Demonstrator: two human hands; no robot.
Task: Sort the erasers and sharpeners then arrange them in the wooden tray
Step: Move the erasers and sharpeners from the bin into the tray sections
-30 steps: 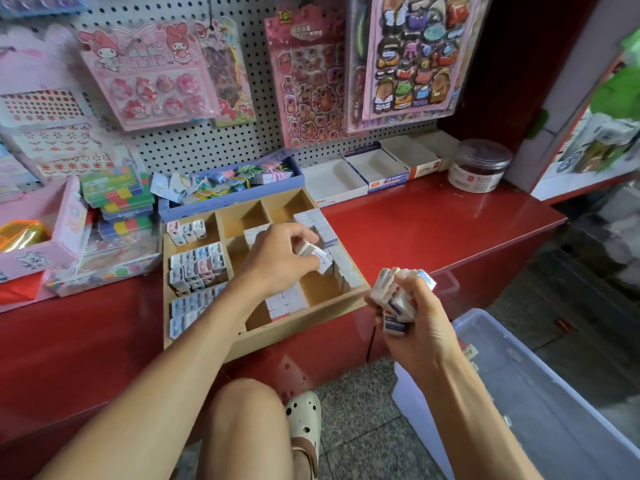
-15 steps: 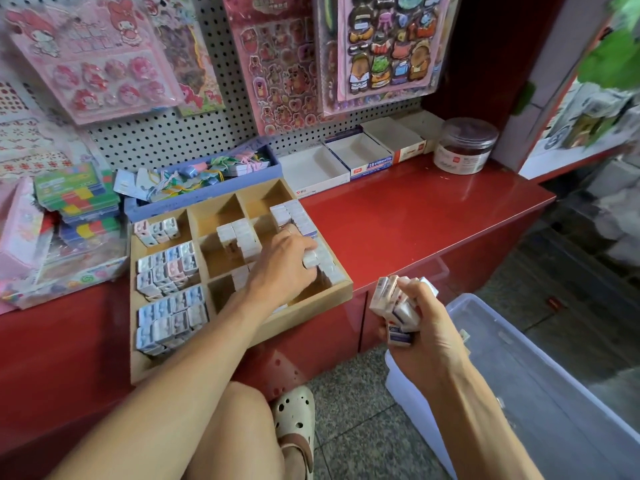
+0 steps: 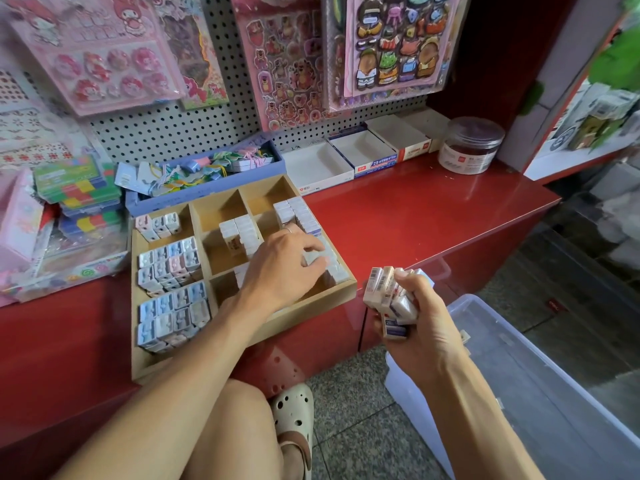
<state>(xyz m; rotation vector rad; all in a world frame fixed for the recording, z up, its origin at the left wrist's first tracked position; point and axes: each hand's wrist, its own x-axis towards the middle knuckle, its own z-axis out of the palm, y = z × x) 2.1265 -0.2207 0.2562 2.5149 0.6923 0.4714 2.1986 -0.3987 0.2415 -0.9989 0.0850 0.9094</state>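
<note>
Red table [image 3: 415, 216] | left hand [image 3: 287, 265] pinches eraser [image 3: 313, 259] over wooden tray [image 3: 242, 327] right column | right hand [image 3: 415, 317] grips eraser bundle [image 3: 388, 292] at 4 o'clock, nearer

Erasers [image 3: 304, 216] in tray [image 3: 242, 332], R col.

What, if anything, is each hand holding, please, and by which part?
The right hand grips a bunch of erasers round their lower halves. The left hand presses an eraser into the tray.
</note>
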